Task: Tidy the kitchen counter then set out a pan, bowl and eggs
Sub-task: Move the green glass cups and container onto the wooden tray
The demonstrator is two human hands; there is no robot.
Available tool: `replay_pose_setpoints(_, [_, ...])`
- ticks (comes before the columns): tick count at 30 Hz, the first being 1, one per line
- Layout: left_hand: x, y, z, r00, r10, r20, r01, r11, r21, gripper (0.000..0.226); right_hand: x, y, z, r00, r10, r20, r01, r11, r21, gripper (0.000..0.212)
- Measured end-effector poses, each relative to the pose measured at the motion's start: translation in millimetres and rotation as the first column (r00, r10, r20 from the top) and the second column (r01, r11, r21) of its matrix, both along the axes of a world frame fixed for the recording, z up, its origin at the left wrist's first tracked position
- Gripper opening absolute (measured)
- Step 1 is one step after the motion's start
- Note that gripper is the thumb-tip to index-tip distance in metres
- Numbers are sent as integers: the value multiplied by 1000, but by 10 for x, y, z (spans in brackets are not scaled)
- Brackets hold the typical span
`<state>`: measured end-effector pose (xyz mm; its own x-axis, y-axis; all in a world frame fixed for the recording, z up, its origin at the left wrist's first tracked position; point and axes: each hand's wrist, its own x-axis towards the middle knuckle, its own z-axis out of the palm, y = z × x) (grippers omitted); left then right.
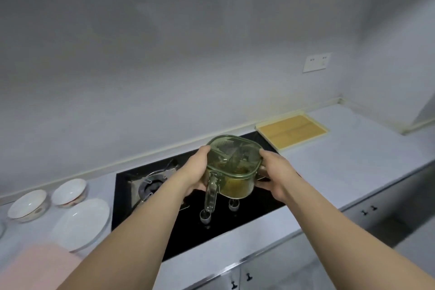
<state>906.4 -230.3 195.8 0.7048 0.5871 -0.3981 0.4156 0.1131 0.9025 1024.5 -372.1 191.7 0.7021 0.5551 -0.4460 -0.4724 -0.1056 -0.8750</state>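
A green see-through container (235, 167) with a divided lid and a long handle pointing toward me is held in the air above the black stove top (247, 216). My left hand (195, 172) grips its left side. My right hand (273, 174) grips its right side, fingers curled under it. Two white bowls (27, 205) (69, 192) and a white oval plate (81, 223) sit on the counter to the left of the stove.
The stove has a gas burner (153, 183) on its left half and two knobs (204, 215) near its front. A yellow tray (292, 132) lies at the back right. A pink cloth (40, 263) lies at the front left. Cabinet doors (367, 214) run below the counter.
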Motion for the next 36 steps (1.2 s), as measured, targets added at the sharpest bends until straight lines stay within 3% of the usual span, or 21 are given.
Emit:
replay_pose_setpoints(6, [1127,-123,-34,992,-120,-33,119,993,-10,48,1142,-334,-20,985,84,-148,-91,995,-42,16])
replay_pose_setpoints(12, [2287,53,-223,994,-93,-55,90,995,-46,50,2151,-270,-132,995,43,-93,-55,990,-128,19])
replay_pose_setpoints(19, [3583,-6,-345,985,13,-174,4,995,96,45,3348,-264,-357,996,-38,-83,23,984,-177,37])
replay_pose_setpoints(22, [4125,-41,-347,975,1,-222,36,986,162,22,3837,-243,-413,996,-39,-85,25,986,-163,28])
replay_pose_setpoints(24, [4385,-21,-328,971,20,-238,37,972,232,18,4053,-200,-424,994,-52,-98,36,987,-154,18])
replay_pose_setpoints(29, [4844,36,-454,907,247,-341,-63,881,468,34,4613,39,-519,995,22,-97,-33,993,-110,14])
replay_pose_setpoints(33, [5114,189,-693,899,368,-239,-279,899,337,33,4941,353,-753,996,43,-76,-53,990,-132,29])
replay_pose_setpoints(36, [5319,338,-894,901,422,-101,-389,889,243,20,5185,573,-936,996,55,-77,-67,984,-163,27])
